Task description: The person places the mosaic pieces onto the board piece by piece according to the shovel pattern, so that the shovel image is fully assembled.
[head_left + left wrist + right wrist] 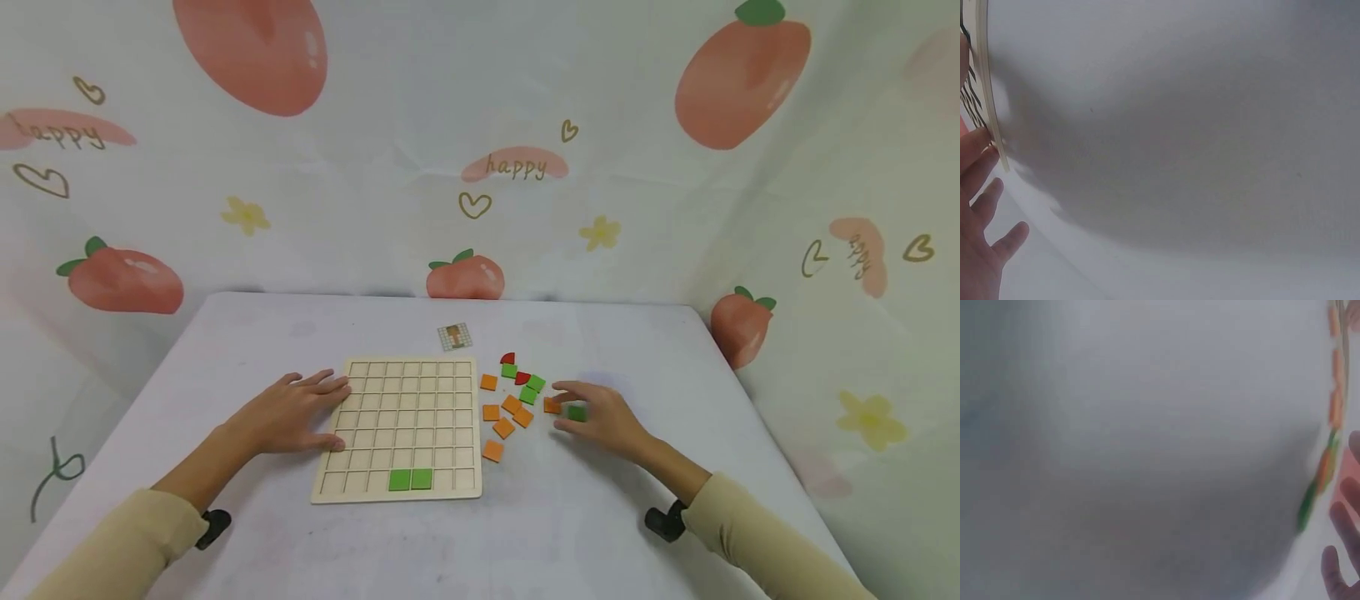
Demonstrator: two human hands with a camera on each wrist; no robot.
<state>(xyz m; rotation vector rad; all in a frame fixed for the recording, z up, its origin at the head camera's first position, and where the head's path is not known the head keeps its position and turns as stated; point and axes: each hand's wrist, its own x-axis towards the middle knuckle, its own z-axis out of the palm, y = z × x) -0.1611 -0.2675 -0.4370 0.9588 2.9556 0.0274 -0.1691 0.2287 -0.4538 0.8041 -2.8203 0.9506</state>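
A square wooden grid board (397,417) lies on the table, with two green square tiles (411,479) side by side in its bottom row. My left hand (296,414) rests at the board's left edge, fingers spread and thumb on the lower rim. In the left wrist view, fingertips of the left hand (979,200) touch the board's edge (990,94). To the right, my right hand (600,417) is over the table with fingers extended and parted. An orange tile (551,406) lies by its fingertips, and a green tile (576,413) shows between thumb and fingers.
Several orange square tiles (503,428), a few green ones (528,396) and two red quarter-round pieces (507,358) are scattered between the board and my right hand. A small picture card (454,337) lies beyond the board. A printed cloth backdrop (390,167) hangs behind the table.
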